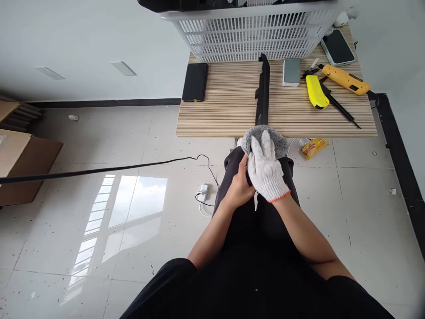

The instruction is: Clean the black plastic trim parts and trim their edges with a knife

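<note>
A long black plastic trim piece (263, 93) lies lengthwise on the table and reaches over its front edge towards my lap. My bare left hand (241, 188) is closed around the near end of this trim piece, above my legs. A white knitted glove with an orange cuff covers my right hand (266, 170). That hand grips a fluffy grey cloth (280, 142) and presses it over the trim piece at the table's front edge. Cloth and hands hide the part of the trim piece beneath them.
On the wooden table (226, 115) are a black phone (195, 82), a small grey-and-white block (291, 72), a yellow cutter (316, 91), an orange-yellow corded tool (345, 79) and another phone (338, 47). A white plastic basket (245, 37) stands behind. A power strip (203, 192) lies on the floor.
</note>
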